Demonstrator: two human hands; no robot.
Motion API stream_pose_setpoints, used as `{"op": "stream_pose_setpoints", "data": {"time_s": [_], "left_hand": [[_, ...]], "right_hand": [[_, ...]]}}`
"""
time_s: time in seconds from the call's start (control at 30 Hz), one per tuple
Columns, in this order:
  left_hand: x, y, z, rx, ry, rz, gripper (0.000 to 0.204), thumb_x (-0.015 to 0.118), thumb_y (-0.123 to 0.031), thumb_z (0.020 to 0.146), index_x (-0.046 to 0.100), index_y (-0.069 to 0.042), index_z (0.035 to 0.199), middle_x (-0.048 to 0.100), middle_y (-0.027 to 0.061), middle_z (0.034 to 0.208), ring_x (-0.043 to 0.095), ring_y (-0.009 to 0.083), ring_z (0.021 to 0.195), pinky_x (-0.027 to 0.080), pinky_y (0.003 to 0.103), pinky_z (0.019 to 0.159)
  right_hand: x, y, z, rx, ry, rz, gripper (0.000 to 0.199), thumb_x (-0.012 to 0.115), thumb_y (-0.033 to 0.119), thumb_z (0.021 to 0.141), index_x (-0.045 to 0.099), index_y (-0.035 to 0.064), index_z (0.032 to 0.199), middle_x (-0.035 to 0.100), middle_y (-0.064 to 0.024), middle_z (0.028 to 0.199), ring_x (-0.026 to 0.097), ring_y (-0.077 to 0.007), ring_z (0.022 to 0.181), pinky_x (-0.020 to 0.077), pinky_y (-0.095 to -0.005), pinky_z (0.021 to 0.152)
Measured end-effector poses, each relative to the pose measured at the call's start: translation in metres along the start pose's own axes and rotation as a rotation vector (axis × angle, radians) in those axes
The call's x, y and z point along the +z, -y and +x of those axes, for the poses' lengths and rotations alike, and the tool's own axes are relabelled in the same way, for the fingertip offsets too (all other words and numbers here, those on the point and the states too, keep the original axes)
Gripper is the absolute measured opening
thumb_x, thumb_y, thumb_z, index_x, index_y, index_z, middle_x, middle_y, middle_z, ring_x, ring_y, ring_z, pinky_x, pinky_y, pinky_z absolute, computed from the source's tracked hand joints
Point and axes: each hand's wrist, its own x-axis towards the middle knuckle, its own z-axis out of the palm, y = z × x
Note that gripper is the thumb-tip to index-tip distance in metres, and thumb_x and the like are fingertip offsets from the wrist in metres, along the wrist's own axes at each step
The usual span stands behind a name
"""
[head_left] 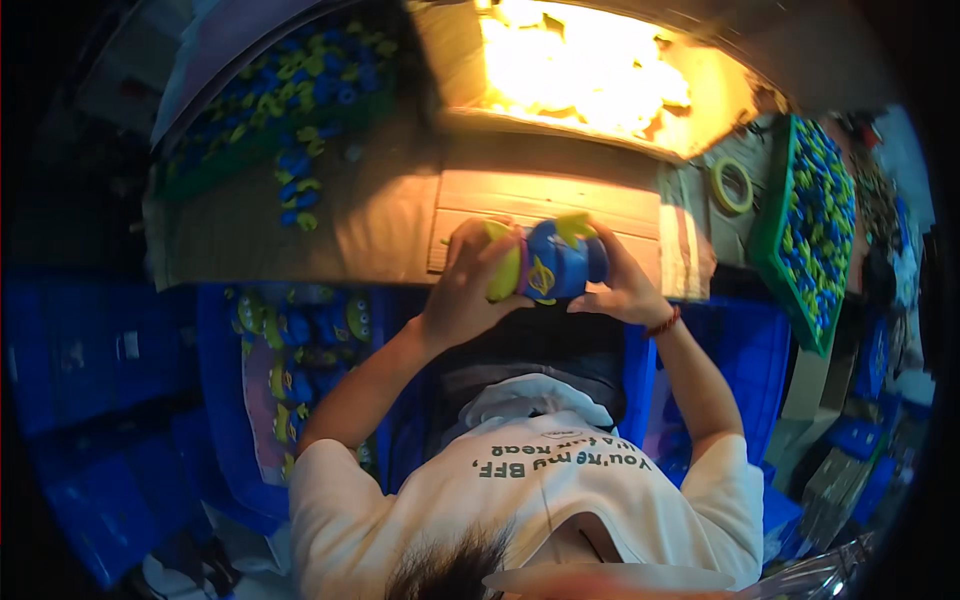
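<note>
A toy figure (556, 262) with a blue body and a yellow-green head lies sideways between my hands, just over the near edge of the cardboard-covered table (330, 235). My left hand (472, 275) is closed around its green head end. At the other end, the fingers and thumb of my right hand (618, 278) grip the blue lower part. A yellow emblem shows on the body, and a yellow-green piece sticks up from its upper side. My fingers hide parts of the head.
A brightly lit box (590, 130) of parts stands at the back. Green trays of small blue and yellow-green parts flank it, the right tray (785, 250) beside a tape roll (731, 186). A row of small parts (296, 185) lies left. Below, a blue bin (222, 400) holds similar figures.
</note>
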Motion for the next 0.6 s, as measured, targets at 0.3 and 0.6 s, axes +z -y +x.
{"op": "stream_pose_setpoints", "data": {"time_s": [0.3,0.6], "left_hand": [[-0.012,-0.023,-0.058,-0.788,-0.493,-1.474,0.081,0.084,-0.014,0.081,0.034,-0.012,0.145,0.052,0.0068,0.13,0.058,0.016,0.117,0.055,0.033,0.093],[-0.108,0.011,-0.205,-0.993,-0.989,-0.877,0.065,0.073,-0.015,0.088,0.039,-0.011,0.144,0.055,0.0067,0.128,0.06,0.0184,0.112,0.054,0.032,0.086]], "right_hand": [[0.154,-0.026,0.026,-0.481,-0.257,-0.363,0.066,0.08,-0.003,0.077,0.047,0.0048,0.134,0.053,-0.0211,0.132,0.057,-0.0327,0.121,0.0504,-0.0428,0.098],[0.233,-0.035,0.028,-0.615,0.225,-0.521,0.065,0.082,0.002,0.075,0.052,0.0034,0.132,0.05,-0.0272,0.139,0.054,-0.0461,0.126,0.049,-0.0505,0.101]]}}
